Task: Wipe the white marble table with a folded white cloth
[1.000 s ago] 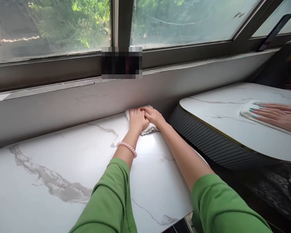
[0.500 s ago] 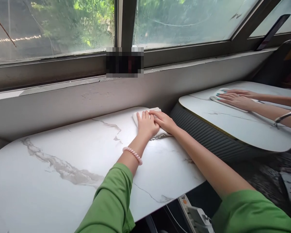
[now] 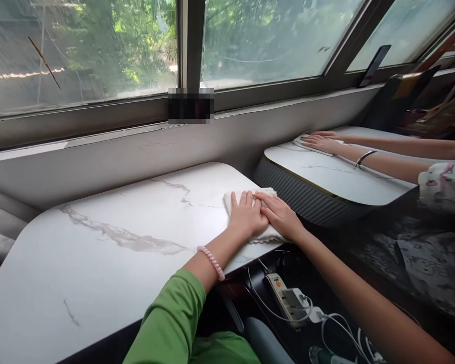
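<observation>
A folded white cloth (image 3: pixel 269 234) lies at the right edge of the white marble-patterned table (image 3: pixel 136 212). My left hand (image 3: pixel 247 216) rests flat on it with the fingers spread, a pink beaded band round the wrist. Beside it and touching it, my right hand (image 3: pixel 282 216) presses on the cloth too, fingers stretched out. Neither hand is wrapped round the cloth.
Another person's hands (image 3: pixel 322 142) lie on a cloth on a second white table (image 3: pixel 341 174) at the right. Below my arms is a power strip (image 3: pixel 284 298) with plugs and white cables. A windowed wall (image 3: pixel 197 136) runs behind the tables.
Both my hands and the cloth have moved toward me, to the table's near right edge. The view has shifted right, and the other person's hands are farther along their table.
</observation>
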